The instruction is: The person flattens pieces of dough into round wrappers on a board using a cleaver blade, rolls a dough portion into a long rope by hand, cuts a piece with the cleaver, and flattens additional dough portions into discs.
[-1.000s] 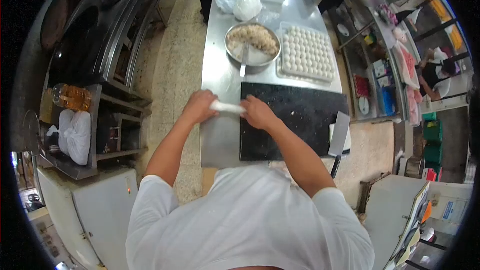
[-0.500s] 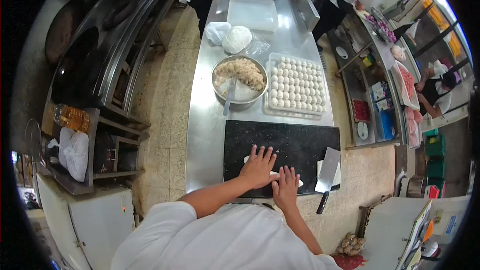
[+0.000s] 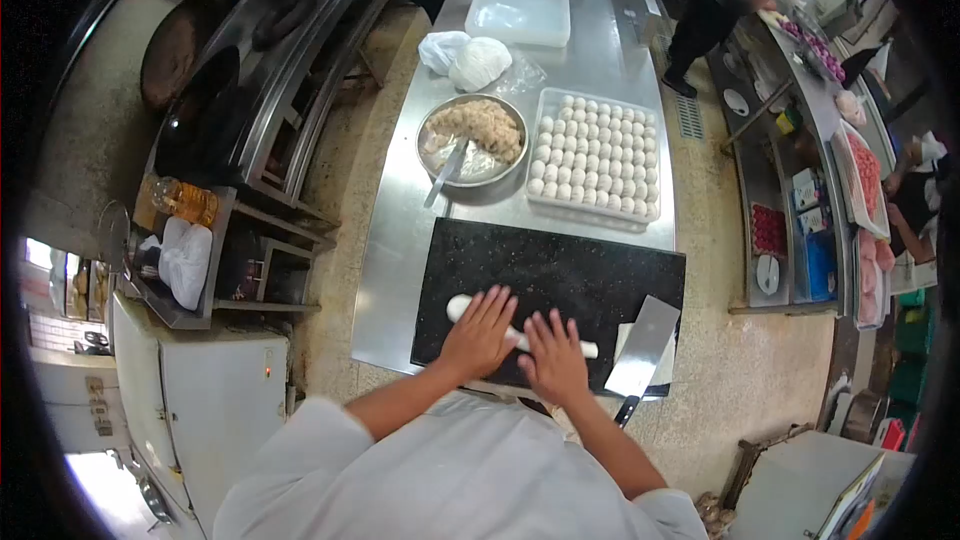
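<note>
Here, your left hand (image 3: 478, 332) and right hand (image 3: 556, 358) lie flat, grips open, presumably spreading pressure along the dough rope (image 3: 517, 340); the cleaver (image 3: 645, 345) sits aside.

A metal table (image 3: 385, 305) carries a black board (image 3: 500, 265), a bowl (image 3: 493, 179), a tray (image 3: 590, 213), a white bag (image 3: 441, 51), a round bundle (image 3: 481, 64) and a tub (image 3: 540, 16); dough (image 3: 459, 308) lies on the board.
</note>
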Tool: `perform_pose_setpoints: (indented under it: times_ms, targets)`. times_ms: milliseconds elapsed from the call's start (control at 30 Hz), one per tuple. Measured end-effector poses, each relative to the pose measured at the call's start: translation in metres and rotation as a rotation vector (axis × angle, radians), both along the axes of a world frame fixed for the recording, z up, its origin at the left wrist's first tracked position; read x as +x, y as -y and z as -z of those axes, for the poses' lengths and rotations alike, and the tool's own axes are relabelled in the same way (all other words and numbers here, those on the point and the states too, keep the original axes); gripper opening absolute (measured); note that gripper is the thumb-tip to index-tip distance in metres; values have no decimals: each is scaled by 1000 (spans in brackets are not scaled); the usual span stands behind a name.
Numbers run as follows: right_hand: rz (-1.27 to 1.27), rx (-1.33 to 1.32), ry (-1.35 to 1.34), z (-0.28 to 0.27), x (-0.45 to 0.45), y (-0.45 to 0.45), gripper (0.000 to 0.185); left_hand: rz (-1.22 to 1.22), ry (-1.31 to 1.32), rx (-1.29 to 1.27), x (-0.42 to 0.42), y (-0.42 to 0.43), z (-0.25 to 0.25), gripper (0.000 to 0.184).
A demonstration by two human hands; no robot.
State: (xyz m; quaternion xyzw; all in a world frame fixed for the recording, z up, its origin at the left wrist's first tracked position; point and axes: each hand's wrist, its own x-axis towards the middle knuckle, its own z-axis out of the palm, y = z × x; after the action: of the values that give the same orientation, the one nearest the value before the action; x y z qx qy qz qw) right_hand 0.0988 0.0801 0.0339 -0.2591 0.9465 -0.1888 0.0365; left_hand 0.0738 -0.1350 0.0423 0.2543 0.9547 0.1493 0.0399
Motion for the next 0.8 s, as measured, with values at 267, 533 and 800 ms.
perform_pose_setpoints:
  times_ms: [267,533,800]
  targets:
    - [184,3,-68,3,-34,7,62,-163,35,-147,-36,-18,4,78]
    - [115,-311,66,-25,-117,58,63,-199,-206,-309,-112,-30,29,74]
    - [-110,-304,128,7,37,37,67,-149,-16,-35,62,18,12,66]
